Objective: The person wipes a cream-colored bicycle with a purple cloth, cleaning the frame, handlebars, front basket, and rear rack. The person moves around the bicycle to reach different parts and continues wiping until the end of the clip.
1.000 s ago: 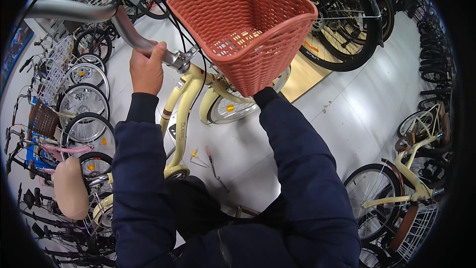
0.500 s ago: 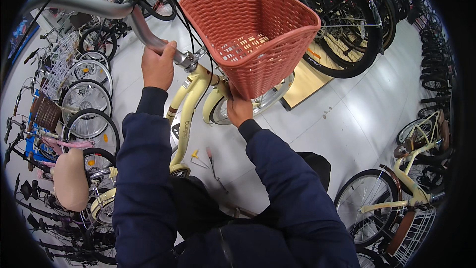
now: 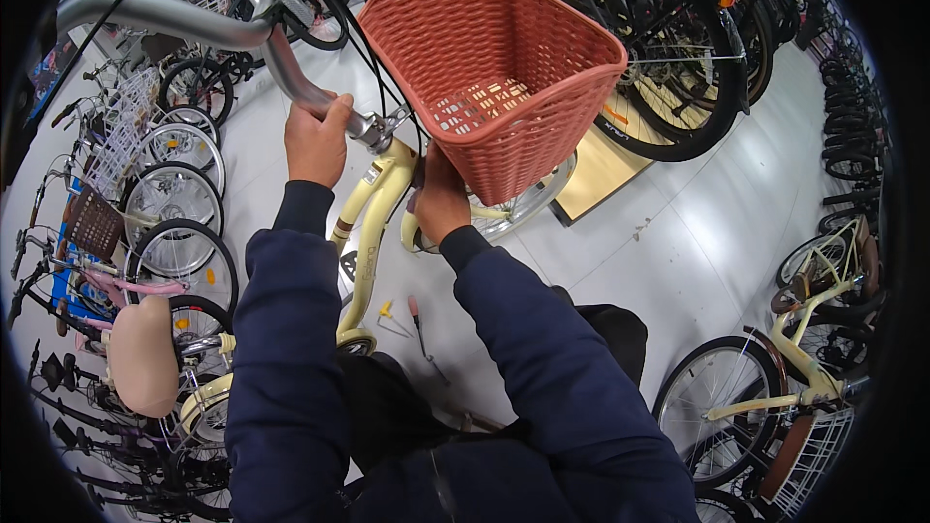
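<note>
A cream bicycle frame point(image 3: 376, 218) stands in front of me with a silver handlebar point(image 3: 199, 19) and a reddish-pink woven basket point(image 3: 542, 140) at its front. My left hand point(image 3: 318, 142) is closed round the lower part of the handlebar, just beside the silver stem clamp point(image 3: 373, 133). Between the basket and the frame's head, my right hand point(image 3: 443, 199) reaches in low at the basket's near corner. Its fingers are mostly hidden there, so what they touch does not show. Part of the front wheel point(image 3: 528, 203) appears beneath the basket.
On the floor lie a yellow-handled hex key point(image 3: 387, 312) and a long tool with a reddish handle point(image 3: 417, 315). Rows of bicycles line the left, with a beige saddle point(image 3: 142, 356) close by. A cream bicycle point(image 3: 809, 329) stands right; a wooden board point(image 3: 605, 174) lies beyond the basket.
My right hand has shifted slightly left and up, closer to the frame's head. The handlebar and basket sit slightly lower in view; my left hand keeps its hold.
</note>
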Action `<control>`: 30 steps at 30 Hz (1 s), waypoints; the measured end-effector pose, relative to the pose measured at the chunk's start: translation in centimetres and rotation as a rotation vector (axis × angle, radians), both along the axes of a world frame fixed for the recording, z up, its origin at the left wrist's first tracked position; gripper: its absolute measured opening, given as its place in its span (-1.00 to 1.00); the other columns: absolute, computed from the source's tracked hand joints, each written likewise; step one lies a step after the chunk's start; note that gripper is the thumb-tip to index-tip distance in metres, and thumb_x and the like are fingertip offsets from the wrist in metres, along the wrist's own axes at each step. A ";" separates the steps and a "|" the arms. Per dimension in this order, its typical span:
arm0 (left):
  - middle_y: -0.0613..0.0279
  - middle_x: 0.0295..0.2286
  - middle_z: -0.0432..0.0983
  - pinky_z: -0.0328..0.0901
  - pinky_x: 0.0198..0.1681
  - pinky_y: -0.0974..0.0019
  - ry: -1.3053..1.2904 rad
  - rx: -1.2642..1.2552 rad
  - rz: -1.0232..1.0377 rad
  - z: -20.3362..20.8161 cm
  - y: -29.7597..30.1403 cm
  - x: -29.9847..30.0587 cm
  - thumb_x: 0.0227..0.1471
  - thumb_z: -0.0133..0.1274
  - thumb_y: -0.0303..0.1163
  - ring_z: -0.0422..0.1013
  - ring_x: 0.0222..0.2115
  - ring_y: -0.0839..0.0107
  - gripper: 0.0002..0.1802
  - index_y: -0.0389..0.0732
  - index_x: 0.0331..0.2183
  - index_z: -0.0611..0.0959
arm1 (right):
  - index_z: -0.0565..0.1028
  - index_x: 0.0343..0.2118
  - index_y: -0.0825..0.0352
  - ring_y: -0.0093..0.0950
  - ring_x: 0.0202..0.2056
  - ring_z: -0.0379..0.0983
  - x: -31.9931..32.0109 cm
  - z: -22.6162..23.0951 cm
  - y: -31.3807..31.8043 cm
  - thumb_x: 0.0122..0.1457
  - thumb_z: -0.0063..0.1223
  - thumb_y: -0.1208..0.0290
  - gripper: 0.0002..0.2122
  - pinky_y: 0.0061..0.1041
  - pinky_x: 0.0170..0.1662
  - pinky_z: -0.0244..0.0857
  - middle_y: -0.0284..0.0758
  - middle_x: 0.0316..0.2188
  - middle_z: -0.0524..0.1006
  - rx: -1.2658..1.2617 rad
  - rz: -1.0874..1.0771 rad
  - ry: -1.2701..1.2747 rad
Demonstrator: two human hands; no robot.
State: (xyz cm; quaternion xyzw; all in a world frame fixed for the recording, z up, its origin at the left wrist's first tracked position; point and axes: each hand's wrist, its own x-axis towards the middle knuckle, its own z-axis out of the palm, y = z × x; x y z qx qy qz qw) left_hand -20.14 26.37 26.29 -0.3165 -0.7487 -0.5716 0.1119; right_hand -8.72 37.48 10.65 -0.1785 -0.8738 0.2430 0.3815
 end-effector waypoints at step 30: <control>0.18 -0.44 0.57 0.37 -0.26 0.32 -0.066 0.042 -0.012 0.0 0.2 -0.1 0.08 0.22 -0.31 0.48 -0.40 0.44 -0.72 -0.32 -0.31 0.54 | 0.38 0.07 0.40 0.00 0.21 0.22 0.1 2.1 1.7 0.03 0.02 0.44 -0.53 -0.09 0.28 0.07 0.06 0.13 0.36 -0.220 -0.042 -0.414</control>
